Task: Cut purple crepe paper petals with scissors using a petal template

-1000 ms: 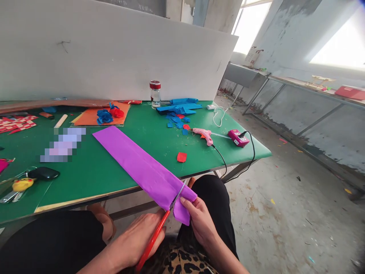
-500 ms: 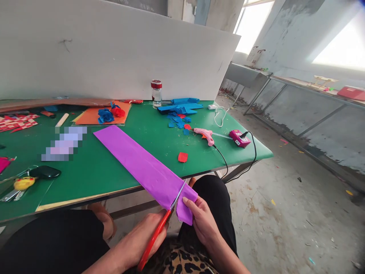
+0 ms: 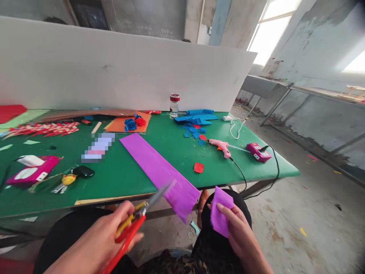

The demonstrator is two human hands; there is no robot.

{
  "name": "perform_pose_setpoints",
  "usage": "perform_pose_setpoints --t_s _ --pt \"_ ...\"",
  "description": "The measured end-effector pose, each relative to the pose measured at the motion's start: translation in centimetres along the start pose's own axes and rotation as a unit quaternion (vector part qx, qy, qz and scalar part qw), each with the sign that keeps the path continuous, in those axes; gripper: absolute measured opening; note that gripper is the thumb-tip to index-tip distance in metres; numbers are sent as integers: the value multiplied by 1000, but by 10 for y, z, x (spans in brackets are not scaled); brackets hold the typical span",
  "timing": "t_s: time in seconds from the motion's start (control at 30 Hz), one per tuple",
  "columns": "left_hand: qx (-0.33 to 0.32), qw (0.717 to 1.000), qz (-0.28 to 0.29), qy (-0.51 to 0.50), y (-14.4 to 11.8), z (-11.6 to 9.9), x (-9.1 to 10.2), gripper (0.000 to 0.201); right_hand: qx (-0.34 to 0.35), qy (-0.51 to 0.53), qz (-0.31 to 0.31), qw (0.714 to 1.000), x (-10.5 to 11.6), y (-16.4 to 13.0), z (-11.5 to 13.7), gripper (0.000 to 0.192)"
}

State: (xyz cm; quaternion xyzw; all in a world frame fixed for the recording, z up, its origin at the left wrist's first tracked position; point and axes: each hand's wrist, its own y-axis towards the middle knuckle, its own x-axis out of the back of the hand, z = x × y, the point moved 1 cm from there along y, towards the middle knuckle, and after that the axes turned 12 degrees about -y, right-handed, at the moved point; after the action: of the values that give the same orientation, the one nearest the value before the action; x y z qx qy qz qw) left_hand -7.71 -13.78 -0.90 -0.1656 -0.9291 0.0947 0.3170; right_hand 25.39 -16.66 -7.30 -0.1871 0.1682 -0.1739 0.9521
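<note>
My left hand is closed around the red handles of a pair of scissors, whose blades point up and right and are smeared by motion. Between the thumb and fingers of my right hand is a small cut piece of purple paper, held above my right knee. The long purple paper strip lies slantwise on the green table, its near cut end hanging over the front edge. It is apart from both hands.
A pink glue gun with a cord lies at the right, near a magenta power strip. Blue paper scraps, a glass jar and blue and red paper flowers sit farther back. Keys lie at the left.
The end piece has come off the purple strip and moved right in my right hand. My left hand has drawn the scissors away to the left. The view has shifted left.
</note>
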Motion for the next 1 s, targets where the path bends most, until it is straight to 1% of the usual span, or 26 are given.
perform_pose_setpoints --t_s 0.07,0.13,0.17,0.23,0.3,0.37,0.47,0.53,0.57,0.67,0.77,0.87,0.93,1.0 --pt "14 992 -82 97 7 -6 15 21 -3 -50 59 997 -14 8 1 36" --pt "16 966 -165 198 16 -8 28 16 -26 -76 112 990 -31 13 -1 35" --pt "15 954 -191 230 22 -6 33 16 -40 -84 133 987 -40 15 -2 35" --pt "24 943 -205 260 32 0 39 19 -49 -109 164 979 -57 15 -2 35" --pt "44 939 -206 270 43 8 43 24 -29 -150 176 973 -72 14 4 35" --pt "55 930 -212 295 52 13 45 26 0 -188 178 966 -84 13 15 34" --pt "22 906 -221 359 62 18 48 24 44 -206 181 961 -92 13 41 33" --pt "-7 895 -228 384 67 21 50 24 60 -195 182 962 -91 15 58 35" --pt "-19 894 -231 384 68 24 51 24 63 -188 179 964 -88 16 66 36" --pt "-51 908 -224 350 69 37 56 24 61 -157 141 976 -77 15 80 37" --pt "-62 922 -217 315 69 53 63 27 38 -130 108 985 -64 14 81 35" --pt "-62 920 -223 318 67 64 70 29 13 -109 82 991 -50 16 75 33" --pt "-55 908 -229 346 66 63 74 32 0 -102 62 993 -40 19 71 34" --pt "-45 886 -245 392 65 49 74 33 -16 -106 55 993 -31 22 68 35"
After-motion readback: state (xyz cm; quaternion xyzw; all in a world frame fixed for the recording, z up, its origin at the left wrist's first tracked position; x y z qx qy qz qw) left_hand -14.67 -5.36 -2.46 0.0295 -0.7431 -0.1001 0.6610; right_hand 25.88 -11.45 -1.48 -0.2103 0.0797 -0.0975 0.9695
